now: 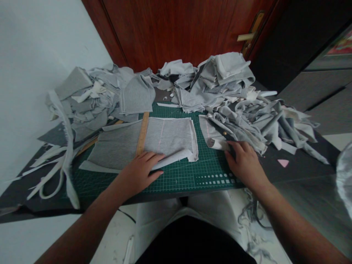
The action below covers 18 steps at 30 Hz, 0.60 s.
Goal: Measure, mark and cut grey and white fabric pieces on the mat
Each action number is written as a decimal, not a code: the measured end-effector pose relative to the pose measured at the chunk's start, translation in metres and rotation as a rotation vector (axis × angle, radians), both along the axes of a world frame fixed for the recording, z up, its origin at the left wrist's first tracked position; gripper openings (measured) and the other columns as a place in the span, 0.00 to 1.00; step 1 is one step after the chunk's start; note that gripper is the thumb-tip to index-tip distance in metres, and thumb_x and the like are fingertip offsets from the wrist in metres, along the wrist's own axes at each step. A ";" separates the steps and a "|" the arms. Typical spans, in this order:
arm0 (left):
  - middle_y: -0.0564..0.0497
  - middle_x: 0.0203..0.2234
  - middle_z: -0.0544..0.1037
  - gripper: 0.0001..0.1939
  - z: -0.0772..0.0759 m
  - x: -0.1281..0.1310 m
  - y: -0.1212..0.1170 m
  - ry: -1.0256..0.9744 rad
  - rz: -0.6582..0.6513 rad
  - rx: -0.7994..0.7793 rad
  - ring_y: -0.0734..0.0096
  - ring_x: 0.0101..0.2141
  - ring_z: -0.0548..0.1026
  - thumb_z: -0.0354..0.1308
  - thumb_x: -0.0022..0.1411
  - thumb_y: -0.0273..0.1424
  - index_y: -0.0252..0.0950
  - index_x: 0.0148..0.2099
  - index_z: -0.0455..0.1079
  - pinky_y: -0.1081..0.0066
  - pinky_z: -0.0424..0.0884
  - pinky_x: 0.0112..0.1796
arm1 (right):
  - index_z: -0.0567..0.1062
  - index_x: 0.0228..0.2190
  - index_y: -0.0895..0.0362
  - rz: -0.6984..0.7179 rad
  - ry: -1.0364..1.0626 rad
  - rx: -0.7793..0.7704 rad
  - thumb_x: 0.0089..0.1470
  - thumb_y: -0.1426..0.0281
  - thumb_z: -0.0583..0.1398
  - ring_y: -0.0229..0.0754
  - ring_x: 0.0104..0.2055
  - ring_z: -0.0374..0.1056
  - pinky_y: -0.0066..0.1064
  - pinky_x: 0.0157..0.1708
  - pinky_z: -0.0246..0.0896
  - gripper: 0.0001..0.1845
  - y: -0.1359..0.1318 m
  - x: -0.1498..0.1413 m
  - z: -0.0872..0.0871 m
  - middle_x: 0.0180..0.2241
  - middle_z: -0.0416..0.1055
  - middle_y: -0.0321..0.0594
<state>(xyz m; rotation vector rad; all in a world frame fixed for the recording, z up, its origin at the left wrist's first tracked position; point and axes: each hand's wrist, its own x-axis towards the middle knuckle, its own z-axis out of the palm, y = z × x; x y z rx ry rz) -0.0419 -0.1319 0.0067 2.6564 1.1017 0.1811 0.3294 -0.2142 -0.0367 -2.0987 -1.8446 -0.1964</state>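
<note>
Fabric-cutting corner, home or small workshop undetermined: 1 red-brown wooden door (178,33); dark counter (299,170); 1 green gridded cutting mat (176,178); 1 wooden ruler (142,134); scissors (226,135); heaped grey fabric offcuts (236,88).

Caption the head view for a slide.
Left hand on gray fabric at one end of a wooden ruler, right hand at dark scissors, over a green cutting mat, fabric heaps beyond.

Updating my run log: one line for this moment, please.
left hand: on cloth, at ruler | right hand: at scissors | mat: under cloth
</note>
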 end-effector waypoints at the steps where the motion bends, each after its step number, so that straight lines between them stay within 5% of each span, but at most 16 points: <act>1: 0.45 0.48 0.76 0.16 -0.002 0.009 -0.007 0.015 0.018 0.014 0.56 0.50 0.74 0.55 0.69 0.34 0.38 0.57 0.71 0.55 0.70 0.53 | 0.74 0.53 0.62 -0.013 -0.009 -0.006 0.65 0.63 0.54 0.59 0.49 0.70 0.50 0.49 0.67 0.21 0.000 0.002 0.000 0.47 0.73 0.57; 6: 0.46 0.40 0.76 0.09 -0.007 0.052 -0.031 0.094 0.060 0.069 0.57 0.45 0.74 0.51 0.70 0.27 0.37 0.45 0.73 0.57 0.72 0.47 | 0.74 0.48 0.62 0.049 0.044 -0.020 0.61 0.63 0.57 0.57 0.45 0.73 0.47 0.49 0.69 0.19 -0.005 0.017 0.004 0.44 0.74 0.55; 12: 0.45 0.43 0.76 0.10 -0.018 0.082 -0.067 0.026 0.141 0.164 0.53 0.45 0.73 0.52 0.69 0.25 0.39 0.49 0.72 0.53 0.72 0.46 | 0.75 0.48 0.65 -0.047 0.005 -0.160 0.60 0.64 0.58 0.59 0.46 0.75 0.46 0.48 0.69 0.20 -0.006 0.033 0.013 0.43 0.77 0.58; 15: 0.44 0.45 0.76 0.19 -0.029 0.088 -0.085 -0.070 0.198 0.158 0.53 0.46 0.73 0.50 0.70 0.24 0.38 0.60 0.68 0.52 0.72 0.48 | 0.78 0.44 0.61 -0.053 -0.007 -0.248 0.58 0.63 0.60 0.56 0.39 0.77 0.41 0.38 0.69 0.17 -0.002 0.033 0.021 0.38 0.80 0.54; 18: 0.44 0.44 0.77 0.17 -0.036 0.091 -0.099 -0.121 0.237 0.148 0.53 0.45 0.72 0.50 0.70 0.23 0.38 0.58 0.71 0.52 0.72 0.47 | 0.80 0.36 0.58 -0.047 -0.006 -0.270 0.55 0.60 0.62 0.53 0.33 0.76 0.39 0.31 0.65 0.14 0.005 0.037 0.031 0.33 0.80 0.50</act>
